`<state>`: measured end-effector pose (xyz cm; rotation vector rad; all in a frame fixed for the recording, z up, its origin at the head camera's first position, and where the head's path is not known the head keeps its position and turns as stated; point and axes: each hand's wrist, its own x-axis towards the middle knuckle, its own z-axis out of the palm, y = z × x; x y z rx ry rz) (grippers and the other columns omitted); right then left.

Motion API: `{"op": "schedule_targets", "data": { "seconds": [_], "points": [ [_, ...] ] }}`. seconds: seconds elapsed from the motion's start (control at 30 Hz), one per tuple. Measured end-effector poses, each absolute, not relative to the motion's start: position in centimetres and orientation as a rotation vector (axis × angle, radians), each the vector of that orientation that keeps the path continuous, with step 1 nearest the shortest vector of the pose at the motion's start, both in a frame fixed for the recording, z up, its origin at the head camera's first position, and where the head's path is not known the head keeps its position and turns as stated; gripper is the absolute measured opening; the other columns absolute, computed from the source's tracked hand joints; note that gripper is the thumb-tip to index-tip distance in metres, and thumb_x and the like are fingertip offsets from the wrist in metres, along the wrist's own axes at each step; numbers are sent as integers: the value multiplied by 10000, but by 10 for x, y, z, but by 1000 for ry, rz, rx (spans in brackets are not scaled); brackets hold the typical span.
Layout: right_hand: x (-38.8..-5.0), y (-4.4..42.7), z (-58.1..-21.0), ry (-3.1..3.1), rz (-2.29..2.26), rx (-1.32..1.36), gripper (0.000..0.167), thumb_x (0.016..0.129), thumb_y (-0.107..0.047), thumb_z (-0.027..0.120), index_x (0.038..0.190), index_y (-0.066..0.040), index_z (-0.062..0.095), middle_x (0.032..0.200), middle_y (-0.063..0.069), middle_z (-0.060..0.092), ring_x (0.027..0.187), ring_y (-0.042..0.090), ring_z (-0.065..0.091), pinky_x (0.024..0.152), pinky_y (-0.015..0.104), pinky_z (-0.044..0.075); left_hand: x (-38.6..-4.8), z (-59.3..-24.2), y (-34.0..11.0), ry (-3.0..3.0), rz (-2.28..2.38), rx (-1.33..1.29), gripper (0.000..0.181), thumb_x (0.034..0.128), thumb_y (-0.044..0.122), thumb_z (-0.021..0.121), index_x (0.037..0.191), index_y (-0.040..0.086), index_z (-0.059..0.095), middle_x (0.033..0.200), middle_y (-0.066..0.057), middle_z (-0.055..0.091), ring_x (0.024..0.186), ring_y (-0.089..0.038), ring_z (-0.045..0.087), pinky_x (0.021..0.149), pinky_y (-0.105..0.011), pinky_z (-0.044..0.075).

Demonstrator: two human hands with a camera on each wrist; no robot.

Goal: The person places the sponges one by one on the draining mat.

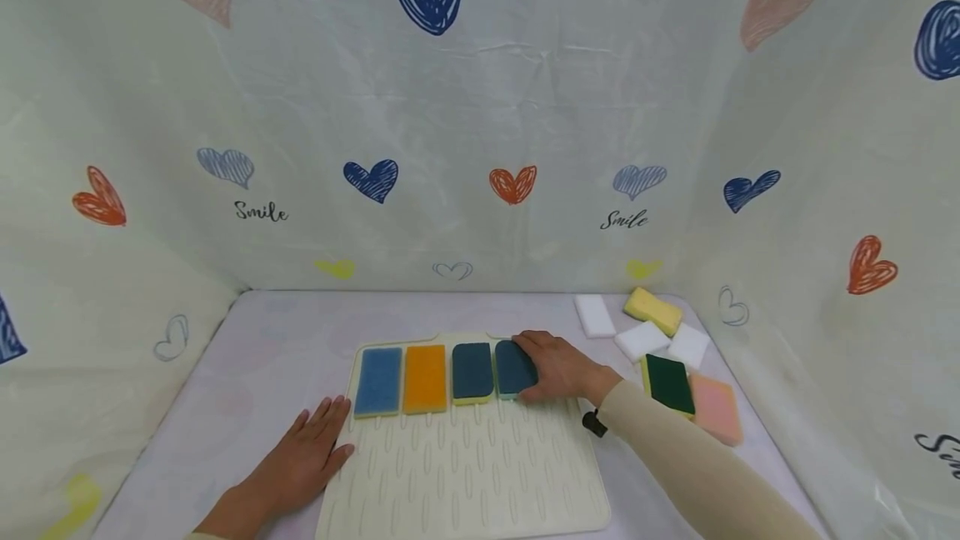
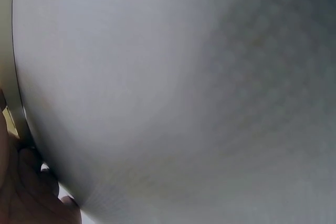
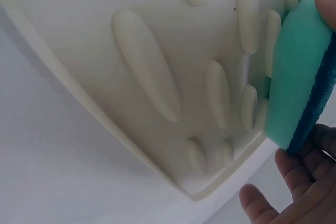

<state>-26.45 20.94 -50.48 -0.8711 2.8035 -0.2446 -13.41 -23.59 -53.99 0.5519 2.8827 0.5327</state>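
On the cream ridged mat [image 1: 465, 473], four sponges lie in a row along the far edge: blue [image 1: 378, 382], orange [image 1: 425, 379], dark blue with a yellow base [image 1: 472, 372], and dark blue with a teal base [image 1: 516, 368]. My right hand [image 1: 558, 369] holds that last sponge by its edges; the right wrist view shows its teal side [image 3: 299, 72] between thumb and fingers [image 3: 296, 174]. My left hand [image 1: 300, 461] rests with fingers extended at the mat's left edge. Little but part of the left hand [image 2: 37, 187] shows in the left wrist view.
Right of the mat lie several white sponges [image 1: 595, 317], a yellow sponge [image 1: 653, 311], a green one [image 1: 668, 385] and a pink one [image 1: 716, 408]. A curtain [image 1: 480, 107] printed with hearts stands behind and beside the table [image 1: 262, 340].
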Motion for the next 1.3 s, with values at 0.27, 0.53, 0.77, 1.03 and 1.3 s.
{"op": "schedule_targets", "data": {
  "seconds": [0.27,0.53,0.77,1.03,1.3],
  "points": [
    [-261,205,-507,2880,-37,-939,955,860,-613,692,1567,-31,421,1561,169,469,1444,350,458,1173,561,399,-133,-540,-236,2893,525,554,716,1108,425,528,1618,-45,352,1666,-263,365,1548,-472,323,1210,-703,275],
    [-260,205,-507,2872,-64,-901,958,864,-598,681,1587,-37,395,1585,175,446,1467,353,436,1186,565,384,-135,-540,-236,2889,535,560,717,1109,426,527,1618,-46,351,1666,-267,363,1549,-476,319,1210,-708,272],
    [-259,207,-507,2855,-101,-863,1011,868,-601,685,1629,-35,334,1641,170,392,1514,360,392,1218,598,337,-135,-541,-236,2886,549,558,719,1107,429,528,1616,-47,353,1662,-271,366,1547,-478,319,1206,-711,272],
    [-252,230,-497,2842,-203,-791,1049,906,-601,705,1664,-26,264,1704,172,320,1572,382,318,1267,614,249,-135,-543,-237,2906,525,566,716,1103,424,539,1609,-53,367,1648,-272,391,1542,-473,335,1198,-708,288],
    [-242,297,-483,2981,-91,-728,1012,908,-562,744,1619,30,333,1643,232,404,1515,439,389,1232,664,286,-136,-548,-239,2930,555,584,734,1091,435,556,1605,-56,372,1631,-286,411,1526,-495,352,1186,-725,287]
  ]
}}
